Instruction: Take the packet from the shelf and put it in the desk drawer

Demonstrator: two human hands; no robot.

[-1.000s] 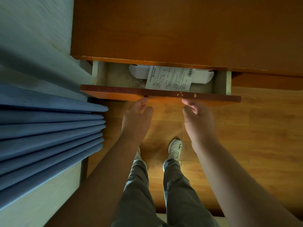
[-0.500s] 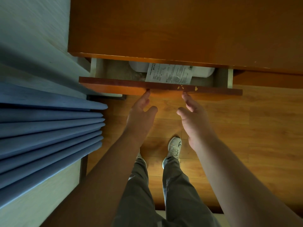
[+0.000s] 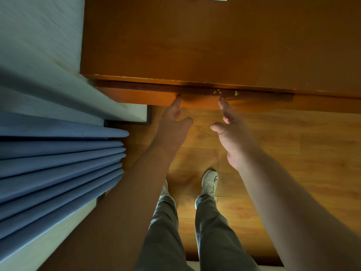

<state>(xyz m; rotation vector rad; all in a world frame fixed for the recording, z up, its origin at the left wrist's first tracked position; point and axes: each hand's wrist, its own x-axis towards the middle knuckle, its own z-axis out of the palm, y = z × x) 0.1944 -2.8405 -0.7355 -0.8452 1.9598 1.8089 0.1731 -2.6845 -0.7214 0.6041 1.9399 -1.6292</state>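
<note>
Both hands reach forward with fingers spread: the left hand [image 3: 172,128] and right hand [image 3: 232,133] each touch 1 fingertip to the drawer [image 3: 148,95] front, gripping nothing; the drawer sits nearly flush under the desk [image 3: 214,45], the packet hidden from view

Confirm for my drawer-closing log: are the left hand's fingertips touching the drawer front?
Touching. The head view shows the left hand's extended fingertips meeting the drawer front with no gap visible, though the shadow there blurs the exact contact line.
</note>
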